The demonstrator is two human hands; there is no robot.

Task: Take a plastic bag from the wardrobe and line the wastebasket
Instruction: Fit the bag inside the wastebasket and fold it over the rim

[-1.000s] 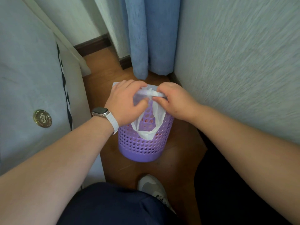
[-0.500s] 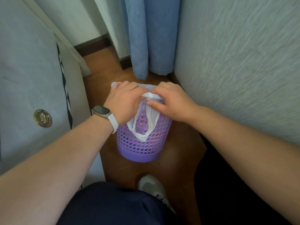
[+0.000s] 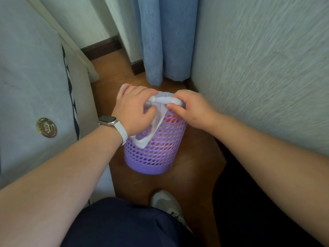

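Purple perforated plastic wastebasket point(image 3: 153, 154): upright on wood floor point(image 3: 195, 168), betw. bed and wall | thin white plastic bag point(image 3: 161, 101): over rim, handle loop draped down front | L hand point(image 3: 132, 111): grip pinching bag at rim | R hand point(image 3: 190, 108): grip pinching bag, near side

Both hands cover the near rim of the wastebasket point(image 3: 151, 154); bag point(image 3: 161, 111) interior not visible. Left hand point(image 3: 132, 111) fingertips buried in plastic. Shoe point(image 3: 167, 205) at bottom centre half hidden by the knee. Wall point(image 3: 258, 68) at right motion-blurred. Gold emblem point(image 3: 46, 127) at left: text unreadable.
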